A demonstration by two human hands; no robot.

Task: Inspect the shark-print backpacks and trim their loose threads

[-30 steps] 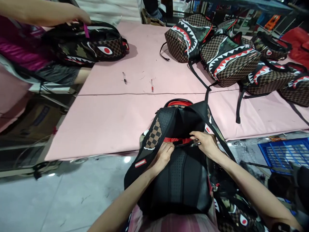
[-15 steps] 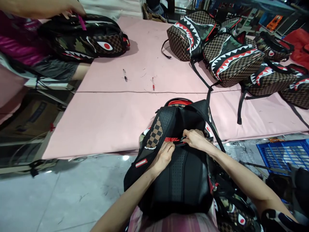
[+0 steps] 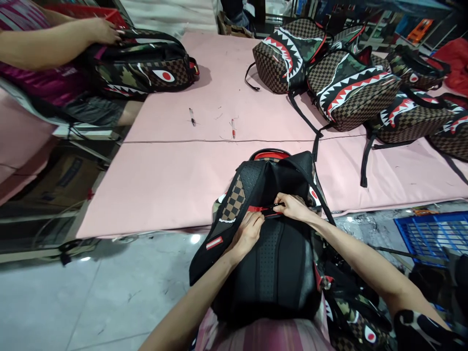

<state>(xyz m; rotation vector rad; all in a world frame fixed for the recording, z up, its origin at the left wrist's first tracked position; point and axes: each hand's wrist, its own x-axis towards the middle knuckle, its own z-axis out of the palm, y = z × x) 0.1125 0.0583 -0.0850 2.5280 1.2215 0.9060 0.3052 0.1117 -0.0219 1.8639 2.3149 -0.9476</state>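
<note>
A black backpack [image 3: 292, 273] rests upright on my lap against the table edge, its padded back and straps facing me. Across its upper back runs an opening that shows red lining [image 3: 256, 209]. My left hand [image 3: 248, 233] has its fingers closed over the lower edge of this opening. With thumb and fingers pinched, my right hand [image 3: 292, 207] holds a dark part at the opening's right end; whether it is a zipper pull or the edge I cannot make out. A checkered shoulder strap [image 3: 234, 201] lies left of my hands.
A pink-covered table [image 3: 175, 185] stretches ahead, with two small pens [image 3: 233, 128] on it. Several shark-print backpacks [image 3: 360, 92] are piled at the right. Far left, a co-worker's hand [image 3: 100, 31] rests on another backpack [image 3: 146, 73]. A blue crate [image 3: 435, 234] stands at lower right.
My right hand has shifted slightly left along the opening; my left hand stays about where it was. The co-worker's hand has moved left and down, letting go of the pink strip on their backpack.
</note>
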